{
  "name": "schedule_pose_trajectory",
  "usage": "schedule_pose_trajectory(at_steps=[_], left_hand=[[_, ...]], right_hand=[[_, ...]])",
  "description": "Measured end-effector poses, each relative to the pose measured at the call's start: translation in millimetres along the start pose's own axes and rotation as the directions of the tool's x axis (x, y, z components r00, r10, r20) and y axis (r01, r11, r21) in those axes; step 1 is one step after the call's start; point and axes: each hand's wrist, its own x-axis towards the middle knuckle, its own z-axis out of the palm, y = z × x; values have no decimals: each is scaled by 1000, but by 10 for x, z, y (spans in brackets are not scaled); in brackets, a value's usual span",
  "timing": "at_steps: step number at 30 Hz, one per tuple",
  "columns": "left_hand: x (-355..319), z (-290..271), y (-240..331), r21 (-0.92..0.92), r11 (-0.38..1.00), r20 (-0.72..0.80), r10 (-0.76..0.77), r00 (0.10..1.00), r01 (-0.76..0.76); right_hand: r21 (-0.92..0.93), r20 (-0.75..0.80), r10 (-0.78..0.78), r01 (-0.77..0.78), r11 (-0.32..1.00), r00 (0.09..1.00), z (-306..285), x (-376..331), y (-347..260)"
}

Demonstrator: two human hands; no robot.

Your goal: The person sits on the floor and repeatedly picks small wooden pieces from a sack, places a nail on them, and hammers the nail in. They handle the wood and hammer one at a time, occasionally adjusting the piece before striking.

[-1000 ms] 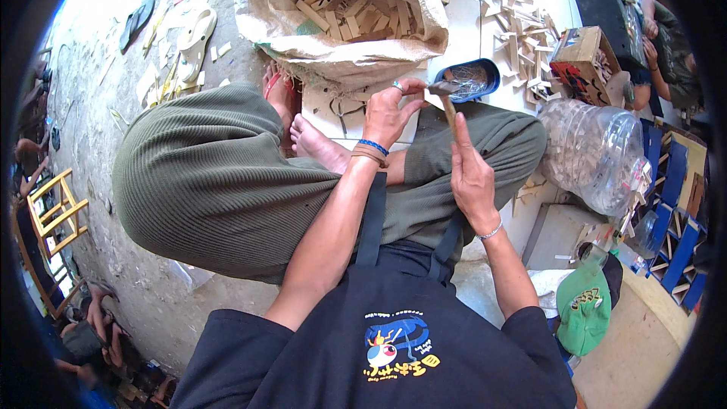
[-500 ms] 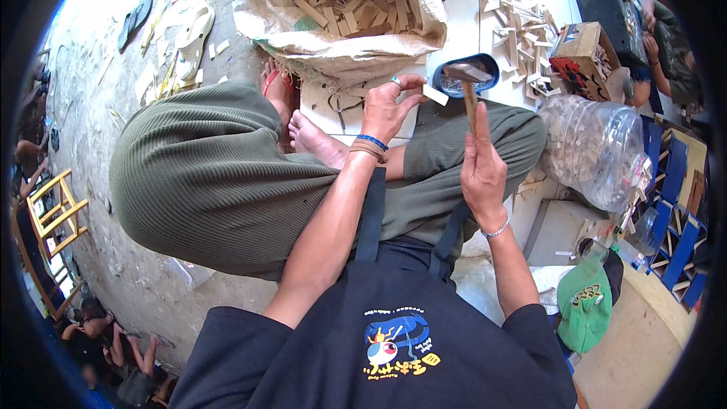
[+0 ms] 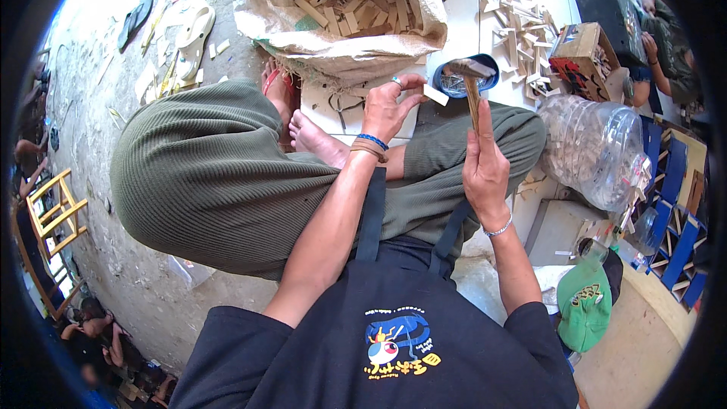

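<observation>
Between thumb and fingers, my left hand (image 3: 390,108) pinches a small pale wooden piece (image 3: 435,95) at its right tip. My right hand (image 3: 486,172) is wrapped round the wooden handle of a hammer (image 3: 473,95), which points away from me. The hammer's metal head hangs over a blue oval tin (image 3: 439,85) and hides part of it. Thin metal nails (image 3: 453,85) show inside the tin. The wooden piece lies just left of the tin's near rim, above my bent right leg.
A white woven sack (image 3: 261,38) full of small wooden pieces stands ahead. Loose wood strips (image 3: 522,34) lie heaped at the far right, by a cardboard box (image 3: 583,60). A large clear plastic bottle (image 3: 594,148) and a green cap (image 3: 585,303) lie to the right.
The hammer in my right hand has tilted slightly, its head shifting a little right. My left hand keeps the wooden piece in almost the same place.
</observation>
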Motion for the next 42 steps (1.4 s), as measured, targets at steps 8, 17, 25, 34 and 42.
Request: schedule_pose_trajectory(at_steps=[8, 17, 25, 34, 42], left_hand=[[10, 4, -8, -3, 1000, -7, 3, 1000, -3], [19, -3, 24, 19, 1000, 10, -22, 1000, 22], [27, 3, -13, 1, 999, -9, 32, 999, -32], [25, 7, -38, 42, 999, 1, 35, 999, -35], [30, -7, 16, 18, 999, 19, 36, 999, -37]], right_hand=[[-67, 78, -19, 24, 997, 997, 56, -59, 55], [-117, 155, -16, 35, 992, 988, 96, -34, 52], [-57, 147, 21, -13, 998, 989, 60, -76, 3], [11, -24, -11, 11, 1000, 1000, 22, -79, -17], [-122, 100, -4, 16, 992, 995, -38, -176, 78]])
